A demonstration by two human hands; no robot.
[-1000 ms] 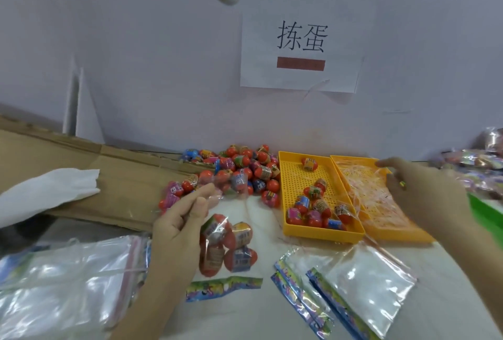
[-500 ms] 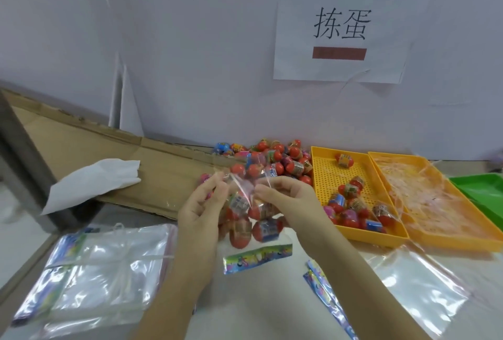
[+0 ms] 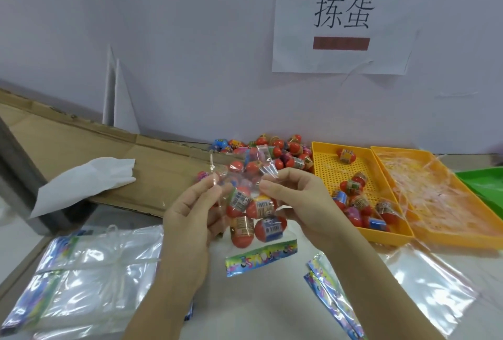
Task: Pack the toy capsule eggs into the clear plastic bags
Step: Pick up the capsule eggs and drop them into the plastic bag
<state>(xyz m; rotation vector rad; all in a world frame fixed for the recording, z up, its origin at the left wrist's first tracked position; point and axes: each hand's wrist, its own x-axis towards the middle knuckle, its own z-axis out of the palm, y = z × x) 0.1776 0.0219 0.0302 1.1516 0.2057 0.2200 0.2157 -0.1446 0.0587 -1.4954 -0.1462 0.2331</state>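
Note:
A clear plastic bag with a colourful printed strip at its bottom hangs above the table, holding several red capsule eggs. My left hand pinches the left side of the bag's open top. My right hand pinches the right side of that top. Behind the bag a heap of loose capsule eggs lies against the wall. More eggs sit in the yellow perforated tray to the right.
A tied bundle of empty bags lies at the front left; loose empty bags at the front right. A second yellow tray holds plastic scraps, with a green tray beyond. Flat cardboard and a white cloth lie at the left.
My right hand came back from the far yellow tray and took the bag's top beside my left hand. The view has shifted left and closer.

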